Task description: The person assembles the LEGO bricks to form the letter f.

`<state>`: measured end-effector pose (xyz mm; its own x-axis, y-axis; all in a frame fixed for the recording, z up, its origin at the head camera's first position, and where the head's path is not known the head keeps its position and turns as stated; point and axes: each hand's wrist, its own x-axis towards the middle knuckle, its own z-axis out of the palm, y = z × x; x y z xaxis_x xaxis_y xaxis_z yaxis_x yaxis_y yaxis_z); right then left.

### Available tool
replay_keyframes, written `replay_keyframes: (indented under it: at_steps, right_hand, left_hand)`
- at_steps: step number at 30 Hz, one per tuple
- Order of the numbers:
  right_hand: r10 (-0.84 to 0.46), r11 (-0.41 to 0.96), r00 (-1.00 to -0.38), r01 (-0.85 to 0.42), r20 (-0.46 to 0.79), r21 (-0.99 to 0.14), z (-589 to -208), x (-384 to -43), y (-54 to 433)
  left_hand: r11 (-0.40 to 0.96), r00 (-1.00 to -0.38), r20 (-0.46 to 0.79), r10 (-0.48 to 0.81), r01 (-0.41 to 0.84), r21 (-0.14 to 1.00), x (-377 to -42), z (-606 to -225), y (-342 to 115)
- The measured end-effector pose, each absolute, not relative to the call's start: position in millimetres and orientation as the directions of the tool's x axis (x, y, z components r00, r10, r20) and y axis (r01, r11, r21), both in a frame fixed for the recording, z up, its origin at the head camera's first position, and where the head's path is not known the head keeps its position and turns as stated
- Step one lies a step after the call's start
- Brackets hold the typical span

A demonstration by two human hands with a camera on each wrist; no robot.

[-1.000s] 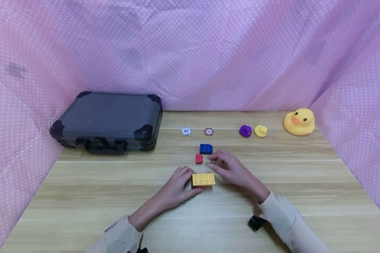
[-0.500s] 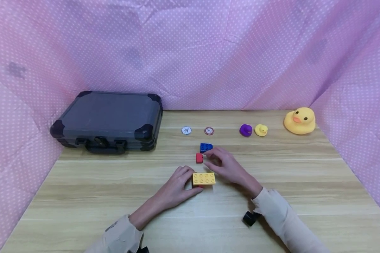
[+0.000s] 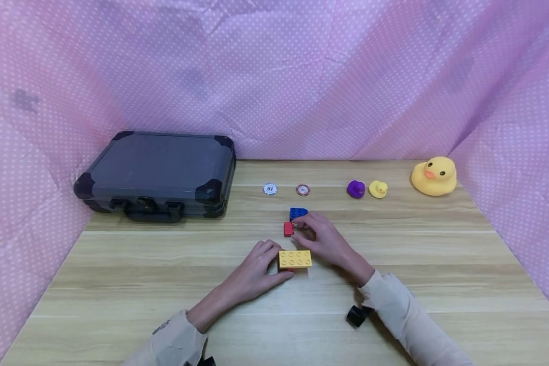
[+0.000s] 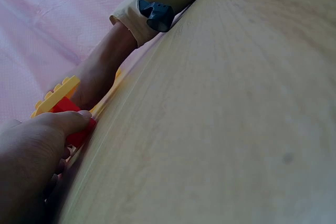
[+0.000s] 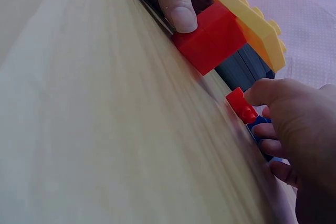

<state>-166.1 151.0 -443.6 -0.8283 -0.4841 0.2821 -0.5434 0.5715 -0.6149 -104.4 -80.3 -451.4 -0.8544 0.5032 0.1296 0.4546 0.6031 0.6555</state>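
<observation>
My left hand (image 3: 256, 272) grips a red toy brick (image 5: 212, 38) low on the wooden table. A yellow eight-stud brick (image 3: 295, 258) sits on top of it as a wider, overhanging piece. To the right, my right hand (image 3: 327, 246) has its thumb and forefinger at the two ends of a small red brick (image 3: 288, 229) lying on its side, studs toward the palm. Its other fingers curl beside a blue brick (image 3: 296, 213) with a rounded end, just behind the red one and partly covered by the fingers in the right wrist view.
A dark grey case (image 3: 155, 168) with black corners stands at the back left. Toward the back lie a white chip (image 3: 270, 189) and a red chip (image 3: 303, 190). Farther right are a purple duck (image 3: 356, 189), a small yellow duck (image 3: 377, 189) and a large yellow duck (image 3: 434, 176).
My right hand has moved left, bringing its thumb and forefinger to the small red brick. The left hand and the yellow-topped bricks have stayed in place.
</observation>
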Motion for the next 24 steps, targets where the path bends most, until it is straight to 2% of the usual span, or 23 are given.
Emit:
replay_keyframes:
  at_steps: [17, 24]
  right_hand:
    - [-0.474, 0.655, -0.83, -0.556, 0.295, -0.511, -443.3, -163.3, 144.4]
    - [-0.465, 0.663, -0.834, -0.551, 0.299, -0.507, -444.1, -163.8, 142.4]
  left_hand:
    - [0.601, -0.854, 0.134, 0.503, 0.457, 0.655, -103.1, -449.8, -80.3]
    - [0.601, -0.853, 0.138, 0.504, 0.461, 0.653, -103.6, -450.4, -80.3]
